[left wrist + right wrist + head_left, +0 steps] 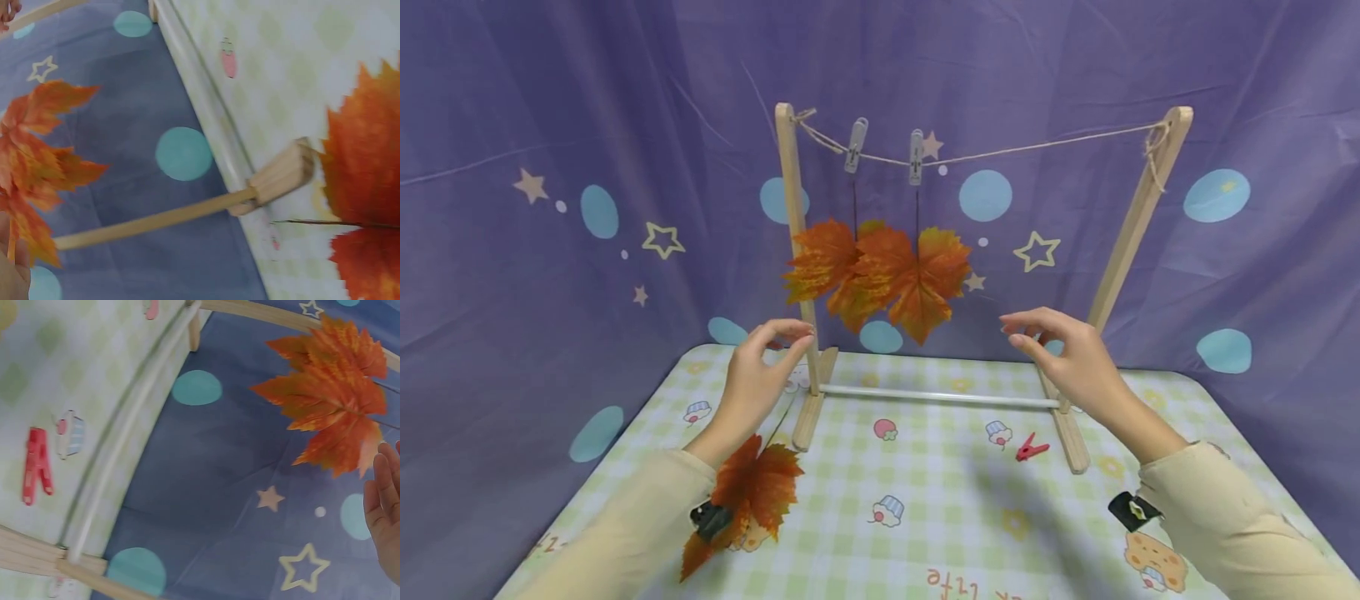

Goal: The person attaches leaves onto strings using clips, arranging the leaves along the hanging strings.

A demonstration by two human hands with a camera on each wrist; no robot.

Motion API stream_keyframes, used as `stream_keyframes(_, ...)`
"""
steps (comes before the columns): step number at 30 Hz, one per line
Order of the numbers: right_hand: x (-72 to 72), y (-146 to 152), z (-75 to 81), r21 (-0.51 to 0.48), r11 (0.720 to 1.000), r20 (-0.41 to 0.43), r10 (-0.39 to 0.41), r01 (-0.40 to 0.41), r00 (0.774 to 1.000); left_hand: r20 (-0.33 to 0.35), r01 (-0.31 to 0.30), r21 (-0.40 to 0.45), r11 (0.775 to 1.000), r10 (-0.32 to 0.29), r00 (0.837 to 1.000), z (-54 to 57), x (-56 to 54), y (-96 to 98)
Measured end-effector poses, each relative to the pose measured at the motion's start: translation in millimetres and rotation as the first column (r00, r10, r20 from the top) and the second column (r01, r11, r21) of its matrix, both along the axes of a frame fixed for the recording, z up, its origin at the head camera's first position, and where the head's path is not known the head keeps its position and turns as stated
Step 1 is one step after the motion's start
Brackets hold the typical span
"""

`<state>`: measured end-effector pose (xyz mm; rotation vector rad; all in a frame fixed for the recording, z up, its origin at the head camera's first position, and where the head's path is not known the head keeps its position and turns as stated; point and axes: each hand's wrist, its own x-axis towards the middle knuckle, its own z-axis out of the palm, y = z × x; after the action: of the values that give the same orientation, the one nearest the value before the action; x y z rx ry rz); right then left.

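In the head view my left hand (760,375) hovers beside the rack's left post, fingers loosely curved toward the thumb and nothing held. My right hand (1067,354) is raised by the right post in a similar loose curve, also holding nothing. Between and above them, two orange maple leaves (925,275) hang by their stems from a twine line (1000,153). A grey clothespin (855,146) and a second grey clothespin (916,158) grip the stems. Another orange leaf (752,483) lies on the table, partly covered by my left forearm. A red clothespin (36,464) lies near the rack's right foot.
The wooden rack has a left post (793,192), a right post (1138,225) and a white lower bar (940,396). It stands on a green checked tablecloth (940,467). Behind it hangs a purple curtain (1000,67) with stars and blue dots.
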<state>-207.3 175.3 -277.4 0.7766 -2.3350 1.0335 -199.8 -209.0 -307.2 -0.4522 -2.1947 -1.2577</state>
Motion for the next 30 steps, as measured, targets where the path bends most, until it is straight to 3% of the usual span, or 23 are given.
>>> stream_keyframes(11,1.2,19.9,-30.5,0.004,1.0,0.023,-0.017,0.017,1.0,0.094,-0.078,-0.048,0.996,0.082,0.992,-32.0,-1.1,-26.4)
stream_keyframes(18,1.2,35.1,-51.8,0.006,1.0,0.056,0.016,-0.016,0.998,0.182,-0.079,-0.143,0.987,0.104,0.978,-52.2,-10.0,-45.8)
stream_keyframes(24,-1.2,47.2,-69.7,0.015,0.999,0.092,0.03,-0.031,0.995,0.316,-0.065,-0.184,0.981,0.122,0.941,-66.9,-21.6,-60.7)
stream_keyframes(30,-5.2,56.4,-86.2,-0.004,0.998,0.122,0.064,-0.064,0.99,0.434,0.01,-0.195,0.981,0.077,0.897,-77.2,-28.8,-71.4)
